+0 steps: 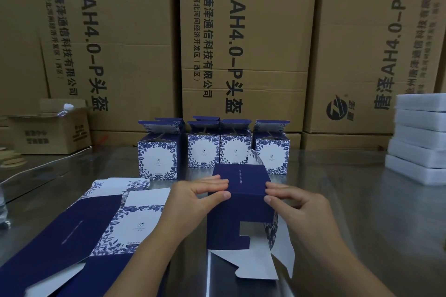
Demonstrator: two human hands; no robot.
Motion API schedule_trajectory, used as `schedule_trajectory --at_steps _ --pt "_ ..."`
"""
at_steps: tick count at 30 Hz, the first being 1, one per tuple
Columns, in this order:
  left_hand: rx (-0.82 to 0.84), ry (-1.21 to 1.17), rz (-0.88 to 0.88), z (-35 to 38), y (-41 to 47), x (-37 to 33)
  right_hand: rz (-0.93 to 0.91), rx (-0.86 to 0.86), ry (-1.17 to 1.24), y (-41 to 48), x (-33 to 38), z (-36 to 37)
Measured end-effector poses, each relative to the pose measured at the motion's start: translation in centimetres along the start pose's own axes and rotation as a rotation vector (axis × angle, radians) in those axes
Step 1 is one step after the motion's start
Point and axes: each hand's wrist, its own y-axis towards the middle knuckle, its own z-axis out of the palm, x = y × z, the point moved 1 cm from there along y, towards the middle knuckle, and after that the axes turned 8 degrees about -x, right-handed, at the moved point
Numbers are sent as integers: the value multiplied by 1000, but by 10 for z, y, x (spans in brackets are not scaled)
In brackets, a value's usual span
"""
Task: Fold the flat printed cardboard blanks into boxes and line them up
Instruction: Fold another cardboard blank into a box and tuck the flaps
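The loose white flaps at the near end of the box hang open closest to me, not yet tucked. The box is between my two grips, its base on or just above the tabletop; I cannot tell which. My left grip pinches its upper left edge between thumb and fingers. My right grip pinches the upper right edge the same way, so both are clenched on the box and about equally near it.

Its long axis runs from me toward the far side, with the dark blue panel facing up. One more flap shows at the far end. I judge that the next fold is on the near flaps, below and on my side of both grips, so one grip would have to let go and reach down.

Left of the box lie the flat blanks, overlapping on the tabletop. Beyond the box stands the row of folded ones, upright with their top flaps raised; I cannot see inside them. Far left of the box, a small carton sits open with what looks like a bottle poking out. Far right of the box is a stack of white foam.
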Motion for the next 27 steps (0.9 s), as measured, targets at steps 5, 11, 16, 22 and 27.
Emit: schedule_trajectory --at_steps 5,11,16,22,27 --pt "-47 16 17 0 0 4 173 25 243 2 -1 -4" --pt "-83 38 39 -1 0 5 378 276 -143 11 -39 -4" --pt "-135 48 27 -3 1 7 213 715 -482 -2 -37 -1" --pt "-177 52 -6 -5 2 8 178 675 -380 -2 -27 -4" --pt "-214 36 -64 -6 2 9 211 606 -205 -2 -23 -3"
